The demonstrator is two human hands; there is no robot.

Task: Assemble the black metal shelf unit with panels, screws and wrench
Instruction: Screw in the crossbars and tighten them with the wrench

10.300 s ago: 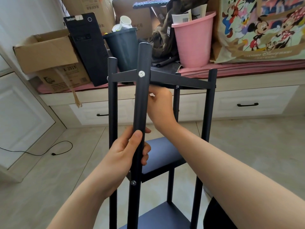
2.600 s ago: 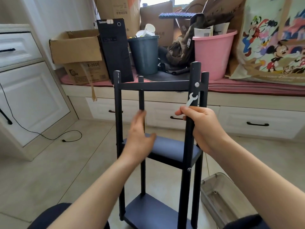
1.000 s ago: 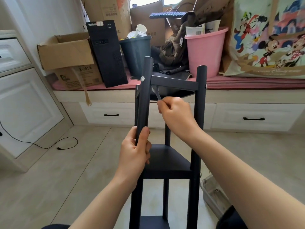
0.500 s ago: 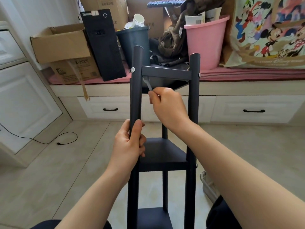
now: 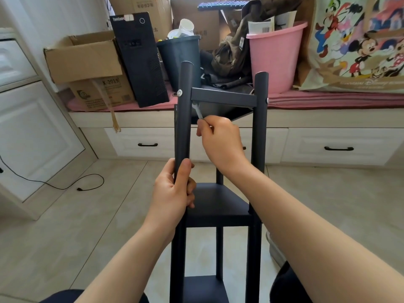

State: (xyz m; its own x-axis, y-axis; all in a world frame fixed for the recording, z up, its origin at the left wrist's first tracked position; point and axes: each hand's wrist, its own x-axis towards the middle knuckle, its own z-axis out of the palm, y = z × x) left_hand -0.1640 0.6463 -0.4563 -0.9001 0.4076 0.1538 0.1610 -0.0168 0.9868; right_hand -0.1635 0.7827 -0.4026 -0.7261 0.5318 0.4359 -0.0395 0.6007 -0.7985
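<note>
The black shelf unit (image 5: 220, 206) stands upright on the tiled floor (image 5: 91, 219). The left hand (image 5: 172, 193) wraps its near-left post; the right hand (image 5: 220, 138) pinches a small wrench (image 5: 198, 111) just under the top panel (image 5: 223, 98)

The shelf unit (image 5: 220, 204) stands on the floor (image 5: 87, 226) before a bench (image 5: 328, 99) carrying box (image 5: 87, 60), computer tower (image 5: 140, 60), bin (image 5: 179, 60) and bucket (image 5: 275, 57), left to right.
</note>
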